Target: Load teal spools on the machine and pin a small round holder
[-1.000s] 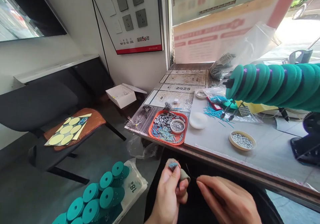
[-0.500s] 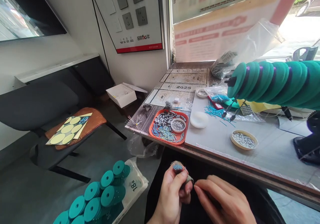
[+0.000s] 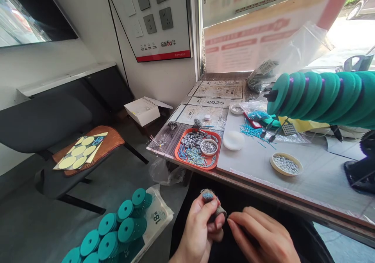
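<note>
In my left hand (image 3: pixel 202 224) is a small bristly bundle (image 3: pixel 208 195), with pale spiky tips and a blue patch at its upper end. My thumb presses on it, and a rounded greyish piece (image 3: pixel 220 211) shows beside the fingers, partly hidden. Close by on the right, my right hand (image 3: pixel 260 231) has thumb and forefinger pinched together near that greyish piece. Whatever is between those fingertips is too small to make out. Beyond the hands, an orange tray (image 3: pixel 176 153) on the table holds grey cylinders, blue and pale thin pieces and a round dish of small metal bits.
A white round lid (image 3: pixel 233 140) and a shallow dish of silvery pieces (image 3: pixel 285 164) stand on the table (image 3: pixel 254 169). Green discs on a rod (image 3: pixel 322 99) jut in from the right. Stacked green discs (image 3: pixel 125 229) lie at lower left, near a chair (image 3: pixel 114 142).
My left hand and its bundle have tilted very slightly. The right hand keeps its pinch in almost the same place; nothing on the table has moved.
</note>
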`<state>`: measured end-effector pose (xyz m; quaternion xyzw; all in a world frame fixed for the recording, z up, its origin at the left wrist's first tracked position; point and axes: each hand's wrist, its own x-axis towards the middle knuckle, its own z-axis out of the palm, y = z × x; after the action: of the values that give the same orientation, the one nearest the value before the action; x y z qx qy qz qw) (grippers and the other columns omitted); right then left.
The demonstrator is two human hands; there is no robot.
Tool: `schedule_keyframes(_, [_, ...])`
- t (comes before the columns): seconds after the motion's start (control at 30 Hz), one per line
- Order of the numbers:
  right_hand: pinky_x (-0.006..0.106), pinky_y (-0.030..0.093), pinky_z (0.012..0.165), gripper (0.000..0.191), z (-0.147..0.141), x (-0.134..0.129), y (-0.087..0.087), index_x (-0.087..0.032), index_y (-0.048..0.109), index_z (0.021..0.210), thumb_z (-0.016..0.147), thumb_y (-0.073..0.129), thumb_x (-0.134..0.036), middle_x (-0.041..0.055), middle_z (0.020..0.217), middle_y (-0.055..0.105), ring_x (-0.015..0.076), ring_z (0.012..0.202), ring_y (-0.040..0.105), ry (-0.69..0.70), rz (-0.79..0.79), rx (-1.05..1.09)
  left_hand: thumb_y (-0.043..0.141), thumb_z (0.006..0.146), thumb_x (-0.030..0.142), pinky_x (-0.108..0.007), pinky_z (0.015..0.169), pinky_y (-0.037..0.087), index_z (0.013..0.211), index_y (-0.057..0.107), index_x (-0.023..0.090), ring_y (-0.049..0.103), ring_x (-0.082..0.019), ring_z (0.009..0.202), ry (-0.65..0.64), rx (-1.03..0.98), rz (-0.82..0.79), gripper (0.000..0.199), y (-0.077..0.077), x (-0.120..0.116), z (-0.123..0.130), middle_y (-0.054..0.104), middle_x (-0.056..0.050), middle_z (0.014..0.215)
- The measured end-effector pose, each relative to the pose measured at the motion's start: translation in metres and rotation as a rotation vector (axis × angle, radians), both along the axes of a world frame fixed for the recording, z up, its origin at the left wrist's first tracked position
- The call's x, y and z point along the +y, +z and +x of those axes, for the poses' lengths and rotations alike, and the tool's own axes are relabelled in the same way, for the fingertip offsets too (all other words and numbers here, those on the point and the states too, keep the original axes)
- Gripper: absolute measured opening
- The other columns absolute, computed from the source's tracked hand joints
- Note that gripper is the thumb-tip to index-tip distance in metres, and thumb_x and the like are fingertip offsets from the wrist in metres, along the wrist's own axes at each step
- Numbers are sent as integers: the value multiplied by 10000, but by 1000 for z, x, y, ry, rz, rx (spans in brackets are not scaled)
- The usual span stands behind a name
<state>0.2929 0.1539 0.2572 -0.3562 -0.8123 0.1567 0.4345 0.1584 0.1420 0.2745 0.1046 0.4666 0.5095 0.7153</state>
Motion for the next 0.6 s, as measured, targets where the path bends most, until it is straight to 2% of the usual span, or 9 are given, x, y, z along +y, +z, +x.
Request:
schedule_keyframes(0.23, [218,357,486,188,1,0,-3,-186,576,772,911,452,-165,-15,586,508,90,488,487,-15,-14,-28,737,608,398,-162,416,90,755,476,172,185,-20,400,-10,-14,-6,374,-1,1,-1,421,78,430])
schedule_keyframes(0.5, [195,365,463,180,1,4,7,-182,585,759,895,475,-141,-28,545,506,75,446,480,29,80,-30,720,624,363,-158,427,86,764,472,170,176,-13,401,7,7,-32,343,3,0,-3,423,79,434])
schedule_keyframes(0.6, [196,360,460,193,1,3,6,-182,583,760,904,461,-141,-25,543,504,76,446,474,19,66,-28,725,611,378,-161,422,92,753,474,172,183,-17,398,-11,-2,-28,354,3,0,-2,418,80,429])
